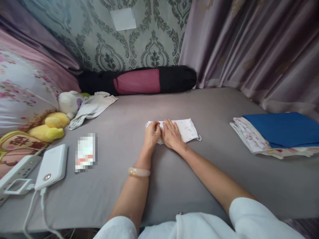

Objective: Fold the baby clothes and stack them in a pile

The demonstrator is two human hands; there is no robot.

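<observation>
A folded white cloth with a faint print lies on the grey sheet in front of me, thin straps or loops showing at both ends. My right hand rests flat on its middle, fingers stretched out side by side. Close beside it, my left hand is curled at the cloth's left part, thumb towards the right hand. Its fingers look closed on the cloth, though the fingertips are partly hidden. A pale bangle circles my left wrist.
Right: a stack of folded cloths with a blue one on top. Left: a white power bank with cables, a power strip, a blurred packet, plush toys and a crumpled pale cloth. A long black-and-pink bag lies along the wall.
</observation>
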